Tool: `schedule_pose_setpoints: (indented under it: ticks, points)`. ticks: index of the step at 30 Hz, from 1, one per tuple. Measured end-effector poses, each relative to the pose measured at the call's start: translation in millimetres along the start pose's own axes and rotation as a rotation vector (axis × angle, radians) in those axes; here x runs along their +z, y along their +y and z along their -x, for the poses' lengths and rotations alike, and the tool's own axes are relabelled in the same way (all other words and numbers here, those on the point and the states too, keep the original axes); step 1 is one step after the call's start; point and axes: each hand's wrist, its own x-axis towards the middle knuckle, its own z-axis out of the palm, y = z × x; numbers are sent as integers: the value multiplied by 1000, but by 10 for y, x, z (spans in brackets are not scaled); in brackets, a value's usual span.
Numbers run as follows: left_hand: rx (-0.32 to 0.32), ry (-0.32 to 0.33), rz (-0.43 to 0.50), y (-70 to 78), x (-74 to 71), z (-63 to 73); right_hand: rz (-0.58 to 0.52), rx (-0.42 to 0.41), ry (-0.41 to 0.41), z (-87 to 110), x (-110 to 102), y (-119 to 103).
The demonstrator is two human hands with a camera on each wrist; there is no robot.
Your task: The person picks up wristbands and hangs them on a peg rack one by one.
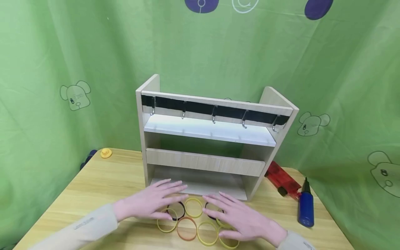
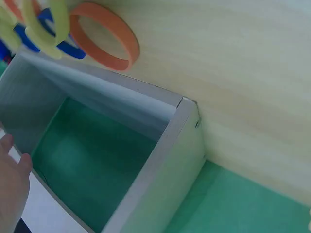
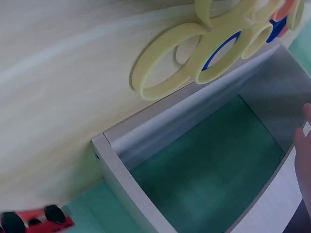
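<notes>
Shelf [image 1: 204, 162] holds hooks [image 1: 214, 116]; right hand [image 1: 239, 220] perhaps touching rings [image 1: 229, 247].

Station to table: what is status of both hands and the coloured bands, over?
Left hand and right hand: fingers extended, gripping nothing. Coloured bands: on table, before shelf unit. Both hands partly cover some; hooks bare.

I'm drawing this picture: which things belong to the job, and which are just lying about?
Probably the job:
- left hand
- right hand
- coloured rings
- shelf with hooks

Probably just lying about:
- yellow duck
- red wheeled toy
- blue black-tipped thing
</notes>
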Motion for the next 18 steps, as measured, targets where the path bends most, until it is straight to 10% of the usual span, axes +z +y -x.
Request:
schedule_pose_setpoints:
  ticks: [10, 18]
  points:
    - [-472, 447, 298, -146, -122, 94, -103, 421, 124, 118, 127, 54]
    - [-1056, 573, 580, -350, -252, 252, -149, 547, 174, 268, 303, 149]
